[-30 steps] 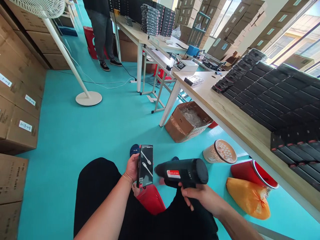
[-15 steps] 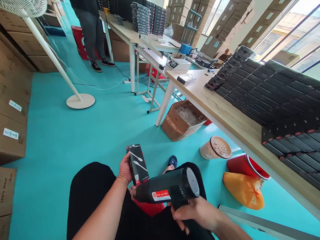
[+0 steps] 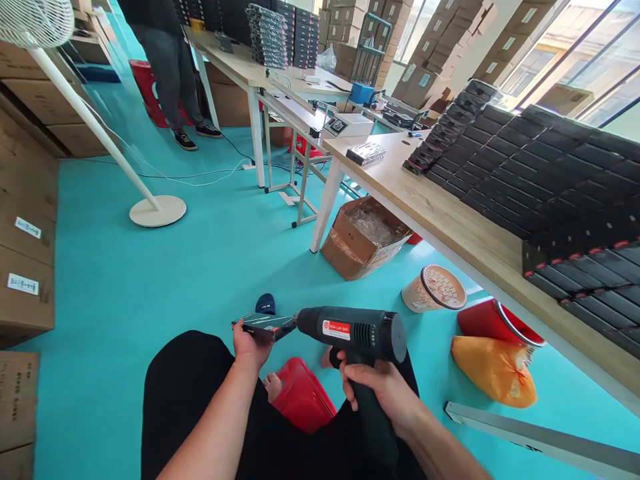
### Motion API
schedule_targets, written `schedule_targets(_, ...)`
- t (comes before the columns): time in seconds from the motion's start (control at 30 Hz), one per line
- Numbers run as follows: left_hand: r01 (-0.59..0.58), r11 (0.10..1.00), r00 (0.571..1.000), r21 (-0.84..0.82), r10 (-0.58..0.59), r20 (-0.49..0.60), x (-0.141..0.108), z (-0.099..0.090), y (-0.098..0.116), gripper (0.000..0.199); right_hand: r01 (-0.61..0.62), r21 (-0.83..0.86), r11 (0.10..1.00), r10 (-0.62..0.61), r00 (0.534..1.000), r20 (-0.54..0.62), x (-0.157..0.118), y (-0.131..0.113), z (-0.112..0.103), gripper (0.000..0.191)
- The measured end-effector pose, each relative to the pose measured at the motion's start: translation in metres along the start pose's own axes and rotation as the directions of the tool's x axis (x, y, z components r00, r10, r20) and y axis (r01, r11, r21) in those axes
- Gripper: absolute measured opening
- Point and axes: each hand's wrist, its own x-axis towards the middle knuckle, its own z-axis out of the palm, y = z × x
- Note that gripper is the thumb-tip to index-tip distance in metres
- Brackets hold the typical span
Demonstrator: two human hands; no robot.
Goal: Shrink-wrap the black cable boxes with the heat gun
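Note:
A flat black box with pale print [image 3: 265, 325] lies tilted nearly level in my left hand [image 3: 250, 345], whose fingers wrap its left end and underside. My right hand [image 3: 375, 383] is closed round the handle of a dark heat gun [image 3: 350, 331] with a red and white label. The gun points left, its nozzle close to the right end of the box. Whether nozzle and box touch is hard to tell. Both hands are above my lap.
A wooden table [image 3: 425, 200] on the right bears stacked black boxes [image 3: 540, 167]. Below are an open carton [image 3: 350, 247], a patterned bin [image 3: 433, 290] and an orange bag [image 3: 493, 370]. A red stool [image 3: 305, 397] is between my legs. A fan [image 3: 100, 140] and a person [image 3: 167, 73] are farther back.
The black box has tipped from showing its broad face to lying nearly edge-on. The heat gun has risen and moved slightly right, its nozzle now beside the box's right end.

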Motion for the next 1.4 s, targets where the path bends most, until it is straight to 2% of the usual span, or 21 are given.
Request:
schedule_targets(0.13, -0.093, 0.996, 0.996, -0.003, 0.093, 0.001, -0.007, 0.006, -0.001, 0.027, 0.022, -0.086, 0.996, -0.008, 0.987, 0.16, 0.002, -0.01, -0.002, 0.023)
schedule_targets(0.17, -0.089, 0.996, 0.996, -0.005, 0.089, 0.008, -0.007, 0.007, -0.001, 0.029, 0.045, -0.095, 0.994, -0.029, 0.986, 0.163, 0.002, -0.011, -0.001, 0.023)
schedule_targets(0.23, -0.068, 0.998, 0.998, -0.008, 0.068, -0.001, -0.008, 0.007, -0.001, 0.03, 0.067, -0.115, 0.991, -0.057, 0.994, 0.091, 0.003, -0.014, 0.0, 0.026)
schedule_targets(0.3, -0.053, 0.999, 0.999, -0.007, 0.052, -0.015, -0.008, 0.006, 0.0, 0.029, 0.04, -0.148, 0.988, -0.034, 0.998, 0.044, 0.004, -0.015, 0.0, 0.026)
schedule_targets(0.4, -0.06, 0.998, 0.998, -0.016, 0.06, -0.001, -0.007, 0.005, 0.001, 0.031, -0.012, -0.203, 0.979, 0.044, 0.987, 0.157, 0.006, -0.015, 0.001, 0.018)
schedule_targets(0.47, -0.068, 0.998, 0.998, -0.019, 0.068, 0.011, -0.007, 0.005, 0.001, 0.035, 0.019, -0.192, 0.981, 0.013, 0.986, 0.167, 0.007, -0.014, 0.003, 0.018)
schedule_targets(0.57, -0.067, 0.997, 0.997, -0.042, 0.068, 0.023, -0.004, 0.004, 0.0, 0.039, 0.085, -0.181, 0.98, -0.071, 0.994, 0.082, 0.009, -0.012, 0.005, 0.022)
schedule_targets(0.73, -0.015, 1.0, 0.999, 0.001, 0.015, -0.044, 0.002, -0.002, 0.003, 0.043, -0.023, -0.189, 0.982, 0.07, 0.967, 0.246, 0.003, -0.005, 0.006, 0.026)
schedule_targets(0.77, -0.02, 1.0, 0.999, -0.014, 0.02, -0.037, 0.002, -0.002, 0.003, 0.045, -0.021, -0.152, 0.988, 0.055, 0.972, 0.227, 0.002, -0.004, 0.006, 0.026)
schedule_targets(0.83, -0.028, 0.997, 1.0, -0.073, 0.028, -0.011, 0.0, -0.001, 0.004, 0.047, -0.008, -0.042, 0.999, 0.013, 0.993, 0.115, 0.003, -0.001, 0.003, 0.023)
schedule_targets(0.93, -0.017, 0.993, 1.0, -0.117, 0.014, -0.025, -0.004, 0.001, 0.003, 0.048, -0.028, 0.111, 0.993, 0.031, 0.999, -0.026, 0.006, 0.001, -0.004, 0.03)
schedule_targets(1.07, -0.052, 0.994, 0.998, -0.095, 0.048, -0.043, -0.006, 0.002, 0.002, 0.042, -0.021, 0.187, 0.982, 0.026, 0.999, -0.022, 0.008, 0.001, -0.009, 0.033)
schedule_targets(1.23, -0.011, 1.0, 0.993, 0.027, 0.007, 0.121, -0.014, 0.005, 0.004, 0.037, -0.014, 0.228, 0.974, 0.025, 0.999, -0.046, 0.004, 0.0, -0.015, 0.031)
schedule_targets(1.4, -0.066, 0.996, 0.98, 0.06, 0.054, 0.192, -0.02, 0.011, 0.004, 0.035, -0.035, 0.222, 0.974, 0.051, 0.996, -0.068, -0.007, -0.002, -0.039, 0.034)
